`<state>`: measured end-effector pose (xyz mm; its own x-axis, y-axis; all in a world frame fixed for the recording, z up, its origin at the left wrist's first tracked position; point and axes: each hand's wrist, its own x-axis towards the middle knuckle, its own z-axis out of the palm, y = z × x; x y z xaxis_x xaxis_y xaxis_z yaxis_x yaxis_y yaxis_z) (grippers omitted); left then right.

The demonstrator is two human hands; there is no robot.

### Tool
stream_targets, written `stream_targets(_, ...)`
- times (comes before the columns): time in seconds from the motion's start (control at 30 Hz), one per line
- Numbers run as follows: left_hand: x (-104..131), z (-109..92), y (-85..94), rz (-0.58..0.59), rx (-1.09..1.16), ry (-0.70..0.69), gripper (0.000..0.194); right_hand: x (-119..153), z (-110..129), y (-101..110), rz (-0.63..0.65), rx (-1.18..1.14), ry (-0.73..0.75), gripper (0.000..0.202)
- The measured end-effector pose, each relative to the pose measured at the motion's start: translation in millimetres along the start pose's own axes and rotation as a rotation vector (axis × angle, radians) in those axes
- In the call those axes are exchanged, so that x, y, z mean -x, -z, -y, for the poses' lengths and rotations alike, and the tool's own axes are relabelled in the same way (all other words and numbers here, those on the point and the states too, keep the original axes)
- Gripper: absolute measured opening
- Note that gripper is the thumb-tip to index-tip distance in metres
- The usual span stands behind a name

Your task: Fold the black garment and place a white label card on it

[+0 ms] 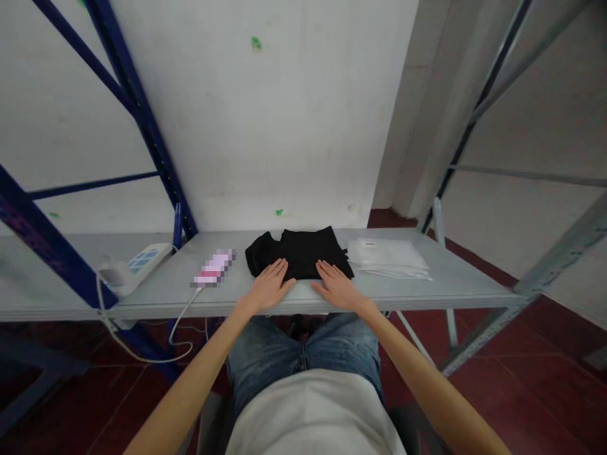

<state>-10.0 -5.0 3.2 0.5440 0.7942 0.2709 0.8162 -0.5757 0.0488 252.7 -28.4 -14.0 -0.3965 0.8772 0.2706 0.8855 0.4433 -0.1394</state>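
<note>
A black folded garment [308,248] lies flat on the grey shelf top in front of me; its exact kind does not show. My left hand [271,286] rests palm down at its front left edge, fingers stretched onto the cloth. On the front right part, my right hand [337,285] lies flat in the same way, fingers spread and touching the fabric. Neither hand grips anything. Just right of the garment is a stack of clear plastic bags [391,258], one with a small handle slot at its top.
A phone [214,268] with a blurred screen lies to the left, its white cable [177,322] hanging over the front edge. Farther left sits a white power strip [145,262]. Blue uprights [152,136] stand left, a grey post [564,253] right, and a white wall [265,114] behind.
</note>
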Motion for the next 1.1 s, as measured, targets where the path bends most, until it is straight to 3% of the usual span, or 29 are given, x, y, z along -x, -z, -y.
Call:
stream_targets(0.23,4.0,-9.6,12.8,0.024,-0.006,-0.024,0.073,18.3,-2.3,14.5,0.010,-0.031,0.036,0.078)
stream_targets(0.43,-18.7,-9.5,38.6,-0.215,-0.051,0.041,0.063,-6.6,-14.8,47.4,-0.122,-0.039,0.053,0.073)
stream_targets(0.5,-26.8,-8.9,35.4,-0.207,-0.037,0.079,0.063,-19.7,-13.1,46.1,-0.117,-0.014,0.009,0.073)
stream_targets(0.6,-29.7,-7.2,18.3,-0.095,-0.004,0.094,0.060,-30.7,-7.5,29.0,-0.076,0.027,-0.064,0.071)
stream_targets(0.77,-17.5,-3.8,-4.3,-0.048,0.010,0.144,0.056,-21.6,-9.2,3.3,-0.060,0.095,-0.110,0.066)
stream_targets(0.97,-15.3,-0.1,-4.6,-0.069,-0.003,0.183,0.062,-14.6,-15.1,4.3,-0.078,0.107,-0.146,0.070)
stream_targets(1.1,-17.2,11.9,-1.1,-0.038,-0.024,0.279,0.080,-15.8,-15.1,6.1,-0.054,0.095,-0.153,0.072)
